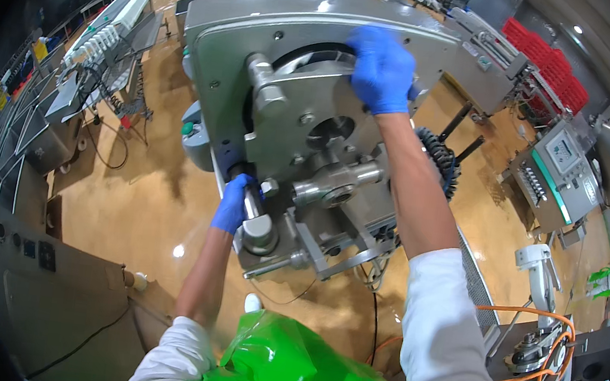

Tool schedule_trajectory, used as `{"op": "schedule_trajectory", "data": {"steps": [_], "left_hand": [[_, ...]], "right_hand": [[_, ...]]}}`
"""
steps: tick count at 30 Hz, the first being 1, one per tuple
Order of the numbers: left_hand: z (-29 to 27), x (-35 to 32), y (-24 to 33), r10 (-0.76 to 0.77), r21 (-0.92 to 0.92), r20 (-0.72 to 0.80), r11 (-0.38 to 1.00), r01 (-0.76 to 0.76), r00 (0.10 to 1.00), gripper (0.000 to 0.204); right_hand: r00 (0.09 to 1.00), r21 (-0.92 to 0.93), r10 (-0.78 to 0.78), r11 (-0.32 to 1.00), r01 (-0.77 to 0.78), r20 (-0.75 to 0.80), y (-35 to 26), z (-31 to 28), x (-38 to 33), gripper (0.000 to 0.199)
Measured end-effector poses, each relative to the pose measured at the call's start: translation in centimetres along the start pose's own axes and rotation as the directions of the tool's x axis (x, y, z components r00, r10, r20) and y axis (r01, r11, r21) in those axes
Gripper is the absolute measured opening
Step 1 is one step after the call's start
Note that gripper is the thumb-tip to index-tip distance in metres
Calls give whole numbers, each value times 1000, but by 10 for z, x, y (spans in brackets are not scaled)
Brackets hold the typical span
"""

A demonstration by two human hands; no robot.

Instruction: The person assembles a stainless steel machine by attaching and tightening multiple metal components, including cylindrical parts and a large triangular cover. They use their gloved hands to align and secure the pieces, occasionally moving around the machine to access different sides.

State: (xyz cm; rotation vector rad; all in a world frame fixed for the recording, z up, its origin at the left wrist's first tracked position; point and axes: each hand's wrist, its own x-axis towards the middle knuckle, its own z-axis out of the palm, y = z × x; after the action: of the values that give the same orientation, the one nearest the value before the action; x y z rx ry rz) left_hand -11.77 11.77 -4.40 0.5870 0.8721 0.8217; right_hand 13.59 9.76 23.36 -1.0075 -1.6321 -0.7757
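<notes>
A large steel machine head (238, 55) stands in front of me, with a round opening partly covered by a thick steel plate (305, 119). My right hand (382, 71), in a blue glove, is closed at the plate's upper right corner. What its fingers hold is hidden, and the fingertips are slightly blurred. Lower down, my left hand (232, 205), also gloved in blue, wraps round a steel rod (251, 203) at the machine's lower left. A large hex nut (270, 98) sits on a stud left of the plate. Below its centre hole is a steel pipe fitting (337, 183).
A grey cabinet (53, 290) is at the lower left. Conveyor equipment (113, 26) stands beyond it. At right are a control panel (563, 156), red stacked crates (545, 63) and an orange hose (567, 333). Dark cables lie on the tan floor (130, 208).
</notes>
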Motion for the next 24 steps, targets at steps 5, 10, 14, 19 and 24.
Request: {"op": "schedule_trajectory", "data": {"steps": [5, 10, 14, 19, 24], "left_hand": [[-8, 2, -3, 63, 61, -47, 996, -60, 997, 20], [-8, 4, -7, 40, 41, -31, 998, -38, 999, 21], [-25, 5, -5, 48, 75, 15, 996, -49, 999, 28], [-1, -66, 24, 280, 649, -50, 739, -182, 959, 45], [127, -181, 76, 768, 648, 381, 175, -741, 514, 23]], "right_hand": [[992, 55, 120, 991, -118, -33, -5, 6, 0, 18], [996, -7, 35, 999, -35, -79, 0, -2, 0, 14], [992, 26, -32, 999, 35, -118, -3, 8, 4, 13], [992, 15, -68, 997, 70, -102, 0, -2, 5, 12], [977, 58, -75, 994, 88, -197, 15, -8, -4, 16]]}}
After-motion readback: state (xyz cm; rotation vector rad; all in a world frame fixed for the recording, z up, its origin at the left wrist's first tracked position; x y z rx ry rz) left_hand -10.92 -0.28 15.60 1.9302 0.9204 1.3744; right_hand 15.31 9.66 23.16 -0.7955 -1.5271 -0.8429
